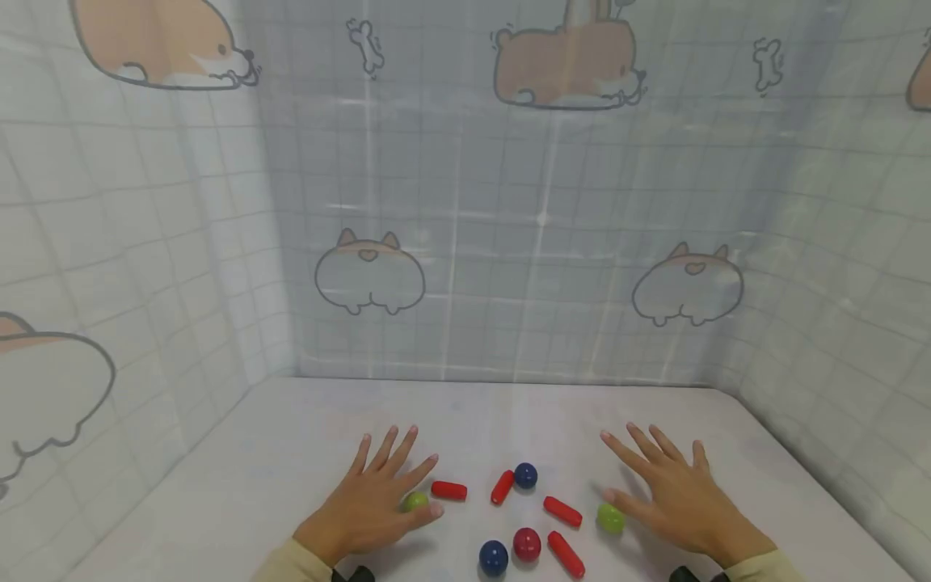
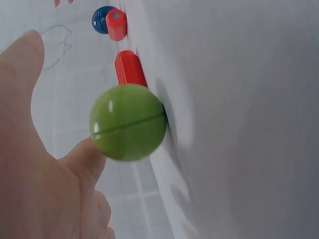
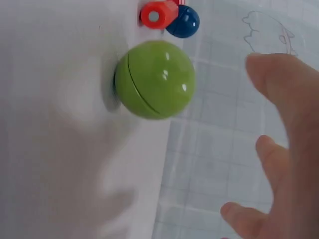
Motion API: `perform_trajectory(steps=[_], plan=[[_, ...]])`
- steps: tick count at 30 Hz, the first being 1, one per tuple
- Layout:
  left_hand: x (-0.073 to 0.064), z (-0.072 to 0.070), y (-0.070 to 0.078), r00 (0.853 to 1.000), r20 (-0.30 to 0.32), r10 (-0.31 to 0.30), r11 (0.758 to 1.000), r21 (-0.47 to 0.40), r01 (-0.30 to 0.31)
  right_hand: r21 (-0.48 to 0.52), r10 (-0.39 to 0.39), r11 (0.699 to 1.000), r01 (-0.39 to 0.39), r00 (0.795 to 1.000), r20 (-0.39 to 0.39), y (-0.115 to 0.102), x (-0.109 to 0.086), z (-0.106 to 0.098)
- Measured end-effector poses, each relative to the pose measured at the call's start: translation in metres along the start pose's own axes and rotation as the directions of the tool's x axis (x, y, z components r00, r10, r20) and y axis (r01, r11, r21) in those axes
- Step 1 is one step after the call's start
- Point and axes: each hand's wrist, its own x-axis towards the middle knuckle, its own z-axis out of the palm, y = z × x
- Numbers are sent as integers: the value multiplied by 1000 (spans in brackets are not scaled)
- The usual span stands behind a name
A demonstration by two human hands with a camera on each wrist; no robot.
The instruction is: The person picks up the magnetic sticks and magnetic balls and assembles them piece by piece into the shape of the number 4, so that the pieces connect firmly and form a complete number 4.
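Note:
My left hand (image 1: 371, 505) spreads its fingers over the left side of the white table, holding nothing. Between its thumb and index finger shows a green ball (image 2: 128, 122), partly hidden in the head view. On the other side my right hand (image 1: 672, 497) is spread too, its thumb beside a second green ball (image 3: 155, 79). Between the hands lie several red sticks, among them one near the left hand (image 1: 448, 491) and one near the right green ball (image 1: 563, 512). A blue ball (image 1: 526, 475) touches another red stick (image 1: 502, 487).
Closer to me, a second blue ball (image 1: 494, 558) sits beside a dark red ball (image 1: 527, 545), with a red stick (image 1: 566, 554) to their right. Grid-patterned curtains (image 1: 480, 186) with cartoon dogs enclose the white table (image 1: 320, 420) at the back and both sides.

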Motion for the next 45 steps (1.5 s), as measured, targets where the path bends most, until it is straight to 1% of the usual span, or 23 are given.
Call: perform_trajectory(steps=[2, 4, 7, 10, 12, 15, 17, 20, 24, 27, 31, 33, 35, 40, 43, 45], plan=[[1, 2, 2, 1000, 5, 5, 1000, 0, -5, 4, -3, 1000, 3, 1000, -2, -2, 0, 1], [2, 2, 5, 1000, 28, -5, 1000, 0, 5, 13, -19, 1000, 19, 1000, -3, -4, 0, 1], [3, 1, 11, 999, 51, -10, 1000, 3, 10, 31, -36, 999, 35, 999, 14, -7, 0, 1], [5, 0, 15, 998, 57, -4, 1000, -1, 4, 58, -49, 997, 47, 998, 37, -9, 1, 1], [7, 1, 18, 998, 58, 7, 1000, -15, -7, 81, -33, 996, 28, 997, 69, -10, 1, 2], [9, 1, 21, 998, 50, 39, 998, -41, -37, 116, 10, 993, -25, 992, 127, -13, 1, 3], [9, 1, 22, 998, 49, 46, 998, -46, -44, 141, 29, 989, -52, 986, 164, -16, 1, 4], [9, 0, 24, 998, 46, 45, 998, -51, -43, 165, 36, 984, -70, 980, 198, -19, 0, 3], [11, -3, 29, 999, 38, 24, 996, -83, -21, 221, 54, 969, -108, 970, 237, -20, 2, -1], [13, -7, 36, 999, 7, 37, 995, -97, -37, 273, 64, 952, -140, 960, 271, -19, 4, -3], [16, -10, 44, 998, -18, 55, 997, -57, -56, 355, 4, 928, -115, 955, 298, -14, 4, -2], [18, -9, 46, 999, -18, 45, 998, -36, -45, 389, -35, 917, -89, 954, 299, -11, 4, -1], [19, -9, 47, 999, -28, 34, 999, -17, -34, 416, -56, 906, -80, 951, 305, -9, 4, -1], [22, -6, 47, 999, -53, 11, 1000, -24, -12, 437, -52, 892, -113, 936, 348, -6, 2, 0], [24, -4, 47, 999, -43, -8, 1000, -25, 7, 441, -46, 887, -135, 925, 376, -7, 2, -1], [26, -2, 47, 999, -35, -16, 1000, -13, 16, 443, -41, 885, -145, 923, 383, -6, 1, 0]])
